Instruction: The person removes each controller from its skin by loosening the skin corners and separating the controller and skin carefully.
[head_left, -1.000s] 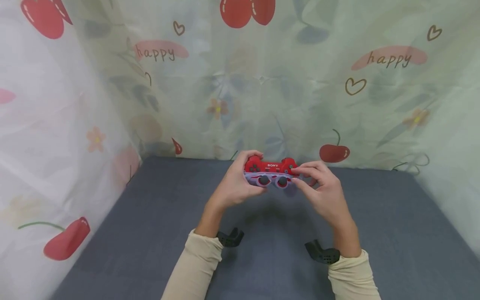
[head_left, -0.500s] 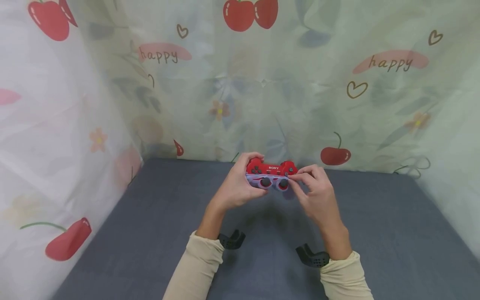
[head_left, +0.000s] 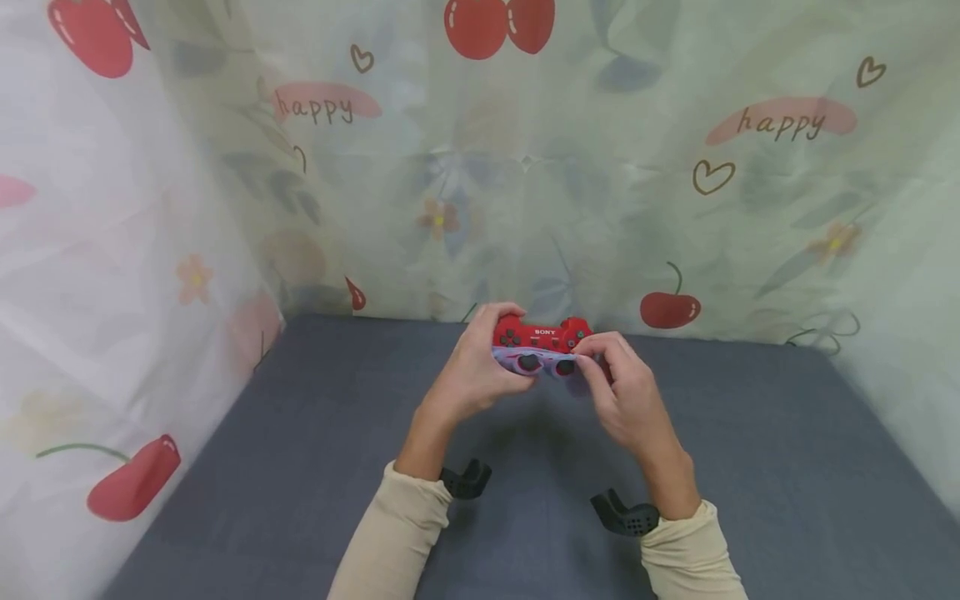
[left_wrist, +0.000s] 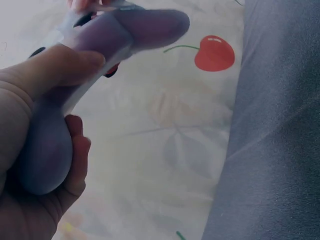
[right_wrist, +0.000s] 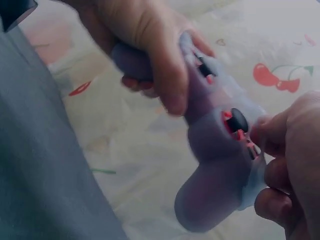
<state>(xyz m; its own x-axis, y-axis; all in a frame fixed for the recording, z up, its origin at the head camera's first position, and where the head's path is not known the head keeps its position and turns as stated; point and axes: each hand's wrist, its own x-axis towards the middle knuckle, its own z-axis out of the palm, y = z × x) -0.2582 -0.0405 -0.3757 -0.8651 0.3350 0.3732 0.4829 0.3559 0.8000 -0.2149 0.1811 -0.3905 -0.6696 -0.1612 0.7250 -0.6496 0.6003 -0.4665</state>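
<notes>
A red Sony game controller (head_left: 545,333) is held up over the table, its button face showing. A translucent purple silicone cover (right_wrist: 217,165) wraps its grips and lower side, with both black thumbsticks poking through. My left hand (head_left: 472,362) grips the left end, thumb below and fingers around the far side. At the right end, my right hand (head_left: 630,392) pinches the edge of the cover between thumb and index finger, close to the right thumbstick (right_wrist: 237,120). In the left wrist view, the left thumb presses against the covered underside (left_wrist: 50,145).
Dark grey cloth (head_left: 337,467) covers the table under the hands. A printed curtain with cherries (head_left: 480,183) stands behind, and another side (head_left: 112,275) rises at the left. Black wrist mounts (head_left: 626,512) sit on both forearms.
My right hand has shifted left along the controller, its thumb and index finger closing from a wider spread onto the cover's edge. The left hand keeps its grip, almost unmoved.
</notes>
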